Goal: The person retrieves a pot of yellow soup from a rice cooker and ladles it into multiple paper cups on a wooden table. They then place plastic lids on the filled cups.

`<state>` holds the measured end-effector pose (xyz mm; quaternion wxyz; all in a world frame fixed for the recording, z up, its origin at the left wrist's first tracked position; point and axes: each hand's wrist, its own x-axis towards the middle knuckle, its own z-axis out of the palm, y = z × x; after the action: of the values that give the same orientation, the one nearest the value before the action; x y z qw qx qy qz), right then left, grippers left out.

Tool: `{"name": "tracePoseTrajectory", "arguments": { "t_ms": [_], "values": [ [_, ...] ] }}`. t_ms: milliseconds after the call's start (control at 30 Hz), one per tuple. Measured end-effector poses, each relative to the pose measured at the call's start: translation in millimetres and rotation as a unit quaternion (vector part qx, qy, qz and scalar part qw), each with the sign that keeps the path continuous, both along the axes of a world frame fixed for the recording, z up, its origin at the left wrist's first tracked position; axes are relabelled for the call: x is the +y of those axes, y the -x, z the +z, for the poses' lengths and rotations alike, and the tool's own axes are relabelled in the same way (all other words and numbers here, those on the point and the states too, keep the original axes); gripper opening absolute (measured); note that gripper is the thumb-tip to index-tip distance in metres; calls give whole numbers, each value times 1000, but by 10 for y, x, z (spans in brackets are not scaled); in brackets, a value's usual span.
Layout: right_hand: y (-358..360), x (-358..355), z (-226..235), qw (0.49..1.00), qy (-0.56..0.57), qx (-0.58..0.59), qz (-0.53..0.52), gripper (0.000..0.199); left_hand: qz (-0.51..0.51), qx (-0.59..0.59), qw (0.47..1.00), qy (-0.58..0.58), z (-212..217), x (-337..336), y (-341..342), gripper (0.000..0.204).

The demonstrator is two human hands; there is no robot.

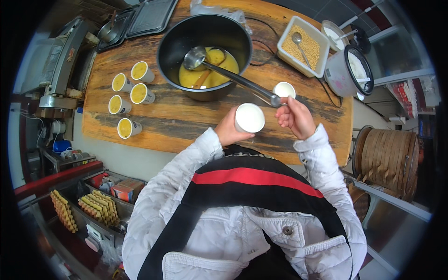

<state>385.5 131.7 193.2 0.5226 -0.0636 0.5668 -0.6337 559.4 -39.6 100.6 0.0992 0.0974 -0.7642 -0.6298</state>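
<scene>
My left hand point(229, 128) is wrapped round a white paper cup point(249, 117), held mouth up in front of the pot; inside it only white shows. With thumb and fingers my right hand point(297, 119) pinches the handle end of a steel ladle point(224, 73). The ladle slants across the rim of a big dark pot point(169, 39), its bowl over the yellow liquid point(227, 74) inside. A wooden handle point(201, 79) also leans in that liquid. Just beyond my right hand stands another white cup point(284, 90). Several paper cups point(142, 94) filled with yellow stand left of the pot.
At the back right sit a tub of yellow beans point(311, 44) with a spoon and a bucket of white powder point(357, 67). Trays point(150, 17) lie back left. A dark cable point(266, 35) runs behind the pot. Bamboo steamers point(389, 161) stand right; egg trays point(99, 207) lower left.
</scene>
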Motion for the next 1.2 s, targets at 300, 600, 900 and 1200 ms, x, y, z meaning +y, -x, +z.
{"name": "tracePoseTrajectory", "arguments": {
  "t_ms": [300, 600, 900, 1200],
  "values": [
    [33, -1281, 467, 968, -97, -152, 174, 31, 137, -30, 990, 10, 65, -762, -1153, 85],
    [-297, -1547, 929, 538, -346, 606, 473, 57, 127, 1, 992, -18, -27, -1373, -1295, 81],
    [-774, -1527, 1426, 271, -413, 721, 487, 51, 62, 14, 997, -35, 39, -1729, -1306, 81],
    [-876, -1907, 1431, 309, -453, 689, 474, 48, 30, 16, 997, -69, -16, -1827, -1316, 85]
  ]
}}
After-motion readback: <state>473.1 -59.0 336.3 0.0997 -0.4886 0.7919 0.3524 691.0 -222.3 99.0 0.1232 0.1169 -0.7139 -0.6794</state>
